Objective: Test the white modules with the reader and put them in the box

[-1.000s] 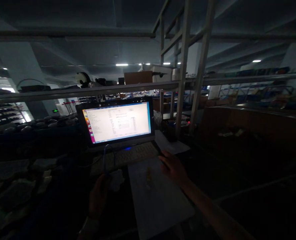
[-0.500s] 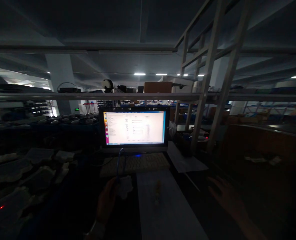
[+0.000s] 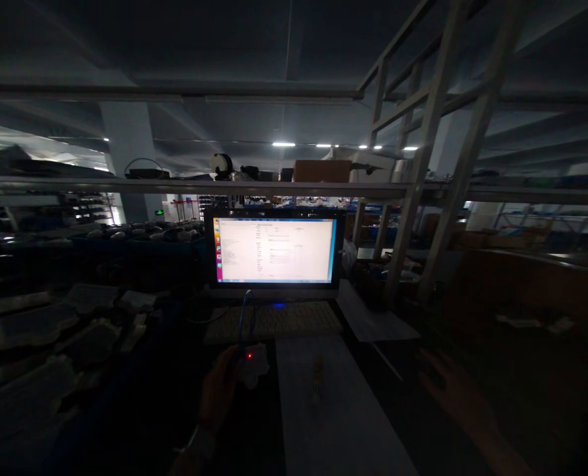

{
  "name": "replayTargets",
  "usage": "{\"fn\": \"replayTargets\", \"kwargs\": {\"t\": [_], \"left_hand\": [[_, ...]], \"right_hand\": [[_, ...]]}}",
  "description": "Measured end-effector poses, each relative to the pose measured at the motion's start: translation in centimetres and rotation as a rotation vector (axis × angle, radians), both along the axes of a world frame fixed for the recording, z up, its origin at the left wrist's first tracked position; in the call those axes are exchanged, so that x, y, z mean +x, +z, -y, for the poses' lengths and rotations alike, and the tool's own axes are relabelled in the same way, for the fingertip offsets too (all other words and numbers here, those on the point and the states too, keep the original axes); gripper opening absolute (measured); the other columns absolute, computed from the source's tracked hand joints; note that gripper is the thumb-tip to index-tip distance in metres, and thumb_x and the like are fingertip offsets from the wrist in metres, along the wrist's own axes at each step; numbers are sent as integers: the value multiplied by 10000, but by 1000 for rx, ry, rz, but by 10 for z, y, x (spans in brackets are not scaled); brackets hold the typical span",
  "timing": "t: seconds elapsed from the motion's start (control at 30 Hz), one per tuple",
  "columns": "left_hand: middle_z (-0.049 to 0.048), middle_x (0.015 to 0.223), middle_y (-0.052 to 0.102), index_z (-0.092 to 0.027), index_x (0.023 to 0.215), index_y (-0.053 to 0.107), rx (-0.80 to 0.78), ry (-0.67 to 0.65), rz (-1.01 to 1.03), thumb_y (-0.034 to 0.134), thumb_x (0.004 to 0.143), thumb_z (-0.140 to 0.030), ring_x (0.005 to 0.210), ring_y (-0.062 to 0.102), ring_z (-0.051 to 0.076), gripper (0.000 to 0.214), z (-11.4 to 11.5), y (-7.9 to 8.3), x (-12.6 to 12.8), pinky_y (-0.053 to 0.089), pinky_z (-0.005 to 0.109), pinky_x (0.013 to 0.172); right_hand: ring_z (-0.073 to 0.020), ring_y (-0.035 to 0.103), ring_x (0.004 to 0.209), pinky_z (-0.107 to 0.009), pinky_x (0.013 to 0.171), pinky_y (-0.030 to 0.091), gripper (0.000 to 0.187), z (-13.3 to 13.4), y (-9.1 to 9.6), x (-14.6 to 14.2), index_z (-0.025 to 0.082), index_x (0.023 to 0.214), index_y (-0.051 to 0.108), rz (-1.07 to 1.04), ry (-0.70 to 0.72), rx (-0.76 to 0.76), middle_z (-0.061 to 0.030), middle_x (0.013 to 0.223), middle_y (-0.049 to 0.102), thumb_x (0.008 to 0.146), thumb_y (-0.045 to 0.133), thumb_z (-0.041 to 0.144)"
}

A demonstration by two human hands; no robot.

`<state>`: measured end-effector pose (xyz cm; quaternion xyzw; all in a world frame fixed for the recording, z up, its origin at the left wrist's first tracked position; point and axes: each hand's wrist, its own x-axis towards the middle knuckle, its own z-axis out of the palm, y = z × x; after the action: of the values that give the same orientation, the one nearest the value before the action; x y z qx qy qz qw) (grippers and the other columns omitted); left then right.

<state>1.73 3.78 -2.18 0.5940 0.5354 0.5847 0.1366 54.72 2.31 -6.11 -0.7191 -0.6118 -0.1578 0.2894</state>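
Observation:
In the head view, my left hand [image 3: 220,383] is closed on the left edge of a small pale device [image 3: 256,370] with an irregular outline. A red light glows on the device. From its top a blue cable [image 3: 245,311] loops up toward the keyboard [image 3: 278,320]. My right hand [image 3: 447,382] is low on the right, its thumb and fingers apart. I make out nothing in it, though the dark hides the surface beneath. Between the hands lies a long pale sheet [image 3: 333,416] with a small yellowish object [image 3: 318,378] on it.
A lit monitor [image 3: 276,251] stands behind the keyboard. Several similar pale devices [image 3: 36,324] lie at the left. A folded paper sheet [image 3: 373,314] is right of the keyboard. A shelf [image 3: 254,188] carries a cardboard box [image 3: 322,171]; a metal frame [image 3: 432,145] rises at the right.
The red light now shows on the held device; earlier a red light showed among the devices at far left. The monitor's page looks different. The whole view has shifted slightly; both hands keep their poses.

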Motion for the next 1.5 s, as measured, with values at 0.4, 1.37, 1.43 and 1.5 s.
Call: {"fn": "replayTargets", "kwargs": {"t": [0.4, 1.37, 1.43, 1.5], "left_hand": [[78, 987, 721, -229, 983, 657, 30, -14, -54, 467, 806, -570, 890, 689, 236, 428, 0, -4, -3, 564, 373, 816], [66, 1003, 722, -218, 1003, 660, 80, 1, -98, 467, 838, -465, 905, 689, 213, 354, -3, -9, -2, 567, 344, 810], [64, 1001, 722, -220, 999, 659, 85, 16, -107, 467, 842, -455, 903, 688, 212, 342, -3, -9, -2, 567, 347, 812], [63, 994, 721, -223, 992, 658, 96, 32, -114, 472, 845, -446, 897, 689, 214, 326, -3, -9, -2, 567, 351, 810]], "right_hand": [[-317, 633, 1044, -489, 865, 522, 563, -7, -9, 12, 238, 1142, 658, -102, 42, -65, -129, 1224, 620, 768, 396, 568], [-311, 658, 969, -474, 786, 548, 465, -11, -13, 18, 241, 1067, 680, -72, 116, 20, -118, 1128, 664, 760, 443, 499], [-314, 658, 973, -480, 800, 544, 468, -12, -14, 19, 241, 1065, 681, -74, 103, 19, -119, 1124, 665, 754, 448, 501], [-313, 651, 997, -484, 826, 537, 486, -12, -15, 20, 240, 1085, 676, -75, 99, 4, -120, 1146, 658, 759, 440, 512]]}}
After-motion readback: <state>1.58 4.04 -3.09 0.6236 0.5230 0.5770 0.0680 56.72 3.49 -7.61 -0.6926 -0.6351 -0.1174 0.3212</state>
